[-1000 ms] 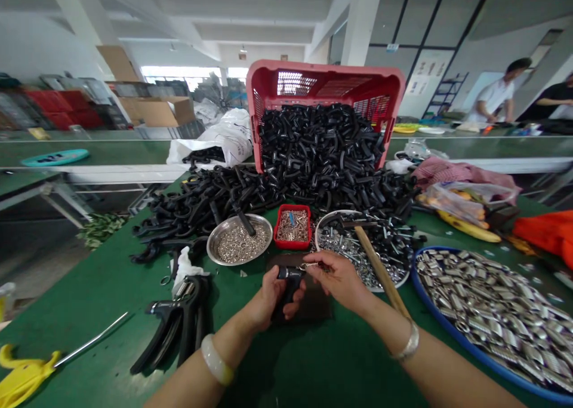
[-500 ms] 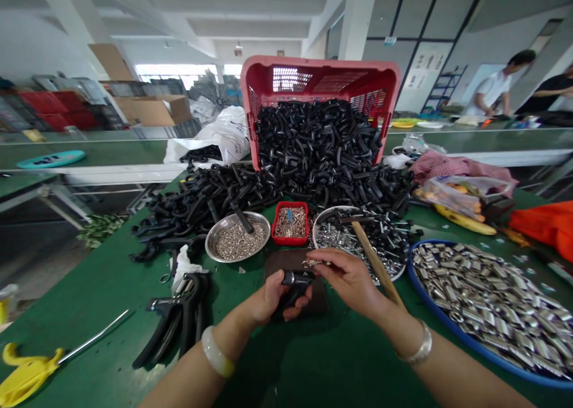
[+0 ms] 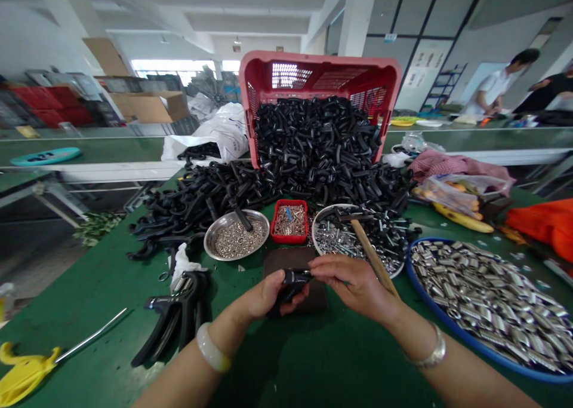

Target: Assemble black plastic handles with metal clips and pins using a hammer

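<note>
Currently the left hand (image 3: 265, 294) is gripping a black handle (image 3: 296, 277), its head pointing right at the half-curled right hand (image 3: 353, 279), whose hold is hidden.

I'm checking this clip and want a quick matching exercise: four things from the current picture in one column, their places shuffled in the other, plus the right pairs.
Things
1. Black handle part
2. Hammer
3. Metal springs
4. Yellow item with a metal rod

Places
A. Inside the blue-rimmed tray
B. On the green table, at the picture's left edge
C. In the left hand
D. Lying partly over the round bowl

Right pairs: 1-C, 2-D, 3-A, 4-B
</note>
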